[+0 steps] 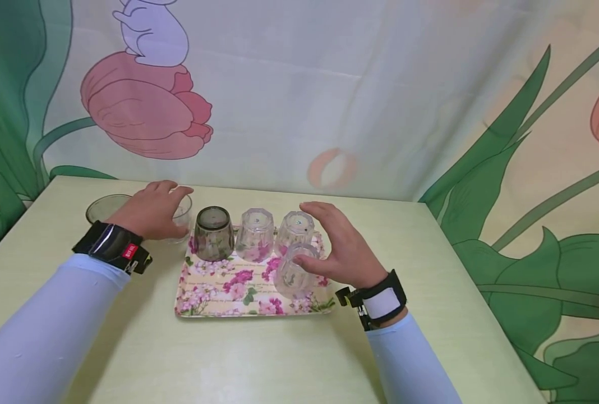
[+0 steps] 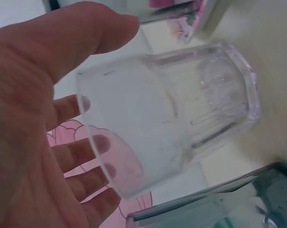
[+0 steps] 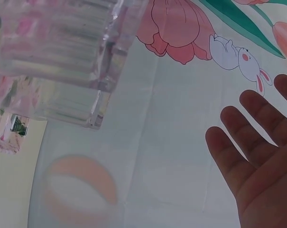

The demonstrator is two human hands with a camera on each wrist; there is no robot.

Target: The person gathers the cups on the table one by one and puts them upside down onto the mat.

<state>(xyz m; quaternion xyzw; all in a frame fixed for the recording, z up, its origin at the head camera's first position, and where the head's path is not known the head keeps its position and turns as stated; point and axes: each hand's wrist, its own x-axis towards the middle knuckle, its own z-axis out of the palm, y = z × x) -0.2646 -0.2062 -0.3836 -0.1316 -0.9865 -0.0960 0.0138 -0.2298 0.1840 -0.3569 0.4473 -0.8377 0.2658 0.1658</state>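
My left hand (image 1: 153, 212) hovers around an upright clear glass (image 2: 167, 109) left of the floral tray (image 1: 213, 306). In the left wrist view the thumb stands apart from the glass, and fingertips show behind its rim. My right hand (image 1: 342, 247) is spread beside a clear upside-down glass (image 1: 293, 275) at the tray's front right. Its fingers (image 3: 221, 142) are straight and apart from the glasses in the right wrist view. Along the tray's back stand a dark upside-down glass (image 1: 213, 238), a clear glass (image 1: 256, 238) and another clear glass (image 1: 291, 227), both also upside down.
A dark tinted glass vessel (image 1: 102, 207) stands at the far left, partly hidden by my left hand. The pale table (image 1: 219, 365) runs back to a printed curtain (image 1: 279, 101), with more curtain (image 1: 572, 224) along the right edge.
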